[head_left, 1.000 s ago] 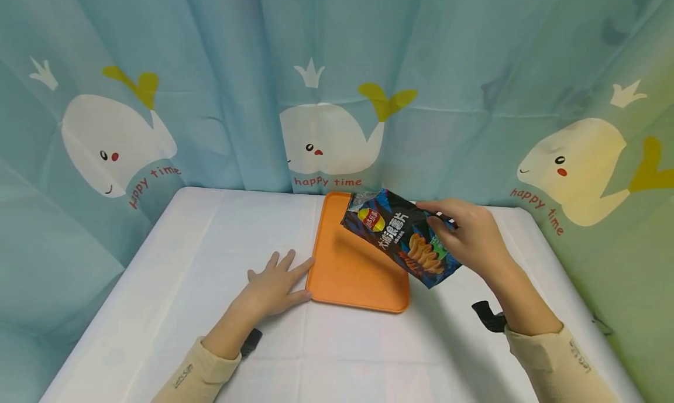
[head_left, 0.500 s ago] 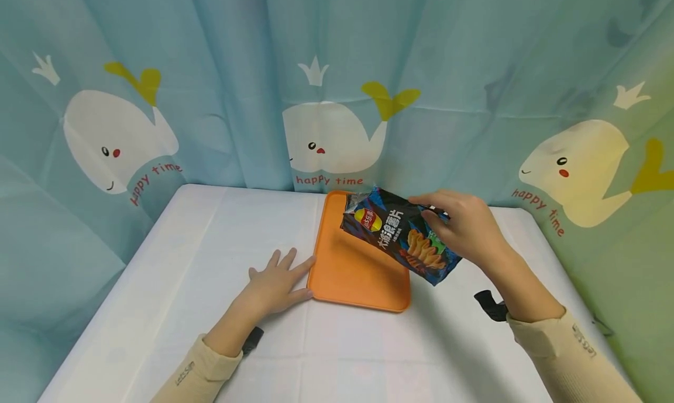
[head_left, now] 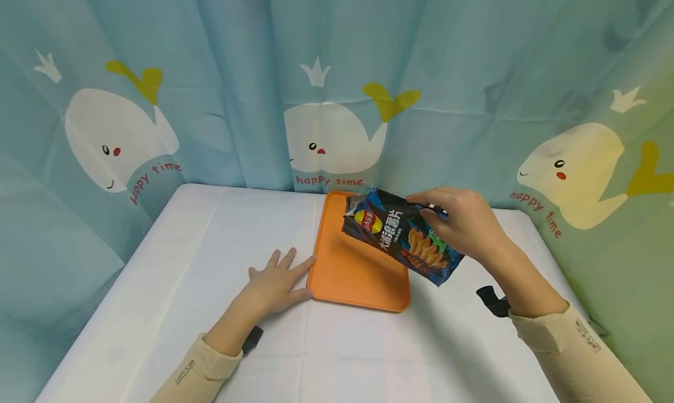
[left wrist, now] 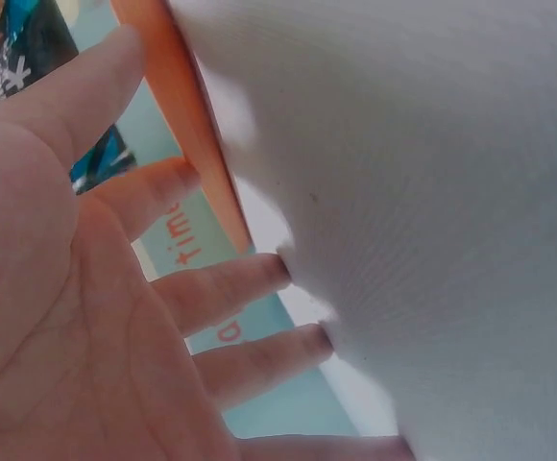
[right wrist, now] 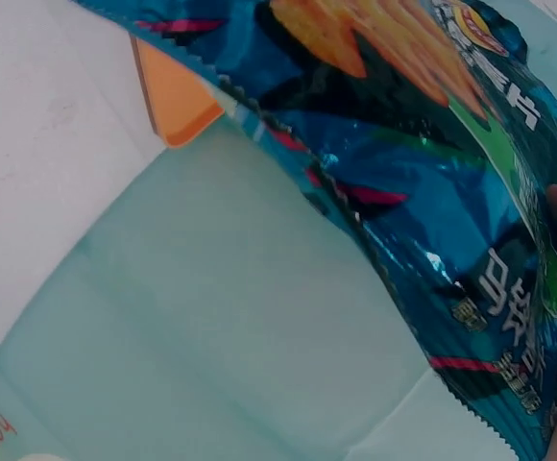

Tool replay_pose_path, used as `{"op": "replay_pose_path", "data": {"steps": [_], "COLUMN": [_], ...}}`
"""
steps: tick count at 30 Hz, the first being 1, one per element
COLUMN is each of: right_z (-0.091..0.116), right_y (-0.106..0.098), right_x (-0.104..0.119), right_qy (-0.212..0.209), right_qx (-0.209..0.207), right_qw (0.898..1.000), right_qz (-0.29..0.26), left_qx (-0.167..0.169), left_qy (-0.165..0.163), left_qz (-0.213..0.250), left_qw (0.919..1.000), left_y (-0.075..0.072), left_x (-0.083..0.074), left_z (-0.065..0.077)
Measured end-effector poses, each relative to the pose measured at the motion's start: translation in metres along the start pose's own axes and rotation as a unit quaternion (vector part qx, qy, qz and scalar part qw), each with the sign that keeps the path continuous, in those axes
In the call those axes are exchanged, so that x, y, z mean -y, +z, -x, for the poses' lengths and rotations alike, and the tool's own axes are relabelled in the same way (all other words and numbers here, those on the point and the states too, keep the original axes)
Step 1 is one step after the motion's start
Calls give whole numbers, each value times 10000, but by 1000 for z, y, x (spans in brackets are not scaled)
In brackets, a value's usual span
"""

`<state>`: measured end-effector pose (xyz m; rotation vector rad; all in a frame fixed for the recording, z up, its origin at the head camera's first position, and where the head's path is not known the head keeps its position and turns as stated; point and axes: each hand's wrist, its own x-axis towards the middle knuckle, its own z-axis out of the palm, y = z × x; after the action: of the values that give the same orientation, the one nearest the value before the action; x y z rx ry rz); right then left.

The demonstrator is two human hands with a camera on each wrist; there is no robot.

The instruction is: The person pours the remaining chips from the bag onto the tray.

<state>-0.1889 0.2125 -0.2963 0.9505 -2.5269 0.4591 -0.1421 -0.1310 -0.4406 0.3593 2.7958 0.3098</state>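
In the head view my right hand (head_left: pixel 466 223) pinches a black and blue bag of potato chips (head_left: pixel 392 230) by its upper right edge. The bag tilts, its logo end up and to the left, over an orange tray (head_left: pixel 358 280); a shadow falls beneath it. Only a fingertip and part of the right hand show beside the bag (right wrist: pixel 403 192) in the right wrist view. My left hand (head_left: pixel 271 289) lies spread on the table, thumb and forefinger touching the tray's left edge. The left wrist view shows those two fingers against the tray's side (left wrist: pixel 184 106), the others reaching the cloth.
A white-covered table (head_left: pixel 210 245) carries the tray near its back edge. Blue-green curtains (head_left: pixel 231 87) with whale prints hang right behind the table and along both sides. Black straps (head_left: pixel 493 302) are on the wrists.
My right hand and the chip bag have shifted very slightly, the hand a little up and left in the head view. The left hand and tray stay in place.
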Motion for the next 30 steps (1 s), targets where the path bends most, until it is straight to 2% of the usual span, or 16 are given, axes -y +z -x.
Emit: {"op": "replay_pose_path", "data": {"steps": [10,15,30], "right_z": [-8,-9,-8], "right_y": [-13,-20,-20], "right_x": [6,8,7], "right_qy": [-82,-73,-134], "right_qx": [145,77,-64], "right_qw": [9996,9997,9994], "right_qz": [209,239,314], "left_qx": [-47,-22,3], "left_qy": [-2,-3,-55], "left_qz": [-4,-1,-4], "left_qw": [10000,10000,10000], "left_y": [-2,0,-1], "left_x": [0,1,2], "left_z": [1,-1,1]}}
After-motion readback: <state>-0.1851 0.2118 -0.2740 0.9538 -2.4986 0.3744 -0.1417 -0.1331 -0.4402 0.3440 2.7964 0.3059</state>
